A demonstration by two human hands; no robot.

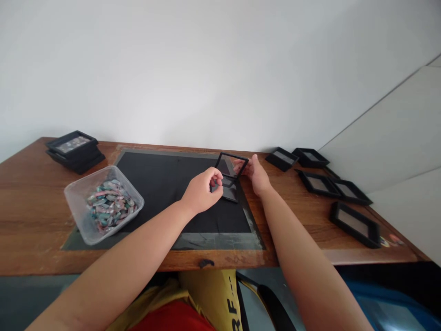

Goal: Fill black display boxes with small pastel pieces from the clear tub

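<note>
Black-framed clear pane (231, 165) tilted up above the right part of a mat, toward the far edge of a wooden table (31, 202). The table's far edge runs along a white wall. The mat (161, 184), black with a greyish border, reaches nearly to the table's front edge; open mat surface lies between the 2 forearms. Yellow cloth (206, 287) below the front edge carries black letters reading "RF", with dashes beside them. A clear plastic tub (77, 202) of teal, pink and grey pieces (112, 202) overlaps the mat's left side. Near the table's far left corner is a stack of black boxes (74, 149); bare wood runs down the left end. Along the right edge lie 5 shallow black boxes (354, 224). The right hand (257, 174) has its thumb raised and fingers behind the pane's right side; I cannot tell whether it grips. The left hand (203, 191) is curled before a flat dark piece (229, 195) under the pane; any pinch is hidden. Stickers (389, 240) near the table's front right corner are too small to read.
</note>
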